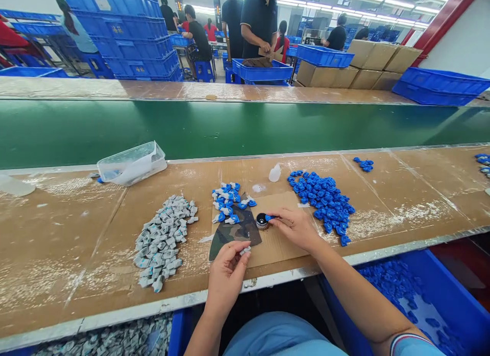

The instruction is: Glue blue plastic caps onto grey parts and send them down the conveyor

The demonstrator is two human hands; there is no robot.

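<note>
Pinched in my left hand point(228, 266) is a small grey-white plastic part point(245, 250), near the front edge of the bench. My right hand point(293, 227) grips a small blue plastic part point(268, 217) at the rim of a small round dark-topped pot point(262, 221). A camouflage-patterned sheet point(239, 226) lies under and behind my left hand, on a cardboard piece point(281, 248). Behind it sits a cluster of joined blue-and-white parts point(226, 197). Grey parts point(164, 238) are heaped on the left, blue parts point(325, 197) on the right.
A clear plastic tub point(132, 164) and a small white bottle point(274, 173) stand toward the green conveyor belt point(214, 128). Blue bins point(440, 294) with parts are below the bench edge. Stacked blue crates point(130, 37), cartons point(369, 54) and several people are beyond the belt.
</note>
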